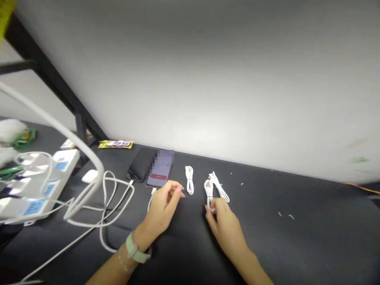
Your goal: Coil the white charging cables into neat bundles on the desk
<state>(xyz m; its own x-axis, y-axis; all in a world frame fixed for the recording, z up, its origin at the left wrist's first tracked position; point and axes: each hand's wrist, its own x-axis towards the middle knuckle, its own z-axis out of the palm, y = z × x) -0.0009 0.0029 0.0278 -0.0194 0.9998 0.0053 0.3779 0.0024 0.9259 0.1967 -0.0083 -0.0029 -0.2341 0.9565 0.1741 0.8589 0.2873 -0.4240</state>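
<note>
My right hand [225, 225] pinches the near end of a coiled white charging cable [208, 189] between thumb and fingers. That cable is bound with a dark tie and lies against the black table. Just beyond the same hand, a second coiled white cable [220, 187] lies slanted, touching or almost touching the first. A third coiled cable [190, 180] rests apart, between my two hands. My left hand [164, 206], with a green watch band at the wrist, hovers left of this third bundle. Its fingers are curled with thumb and fingertips together, and no object shows in them.
Two phones [162, 168] lie side by side behind my left hand, with white cables plugged in. Loose white cables [118, 180] and a power strip [56, 182] crowd the left. A yellow snack packet [115, 144] lies by the wall. Small white scraps [291, 217] dot the right side.
</note>
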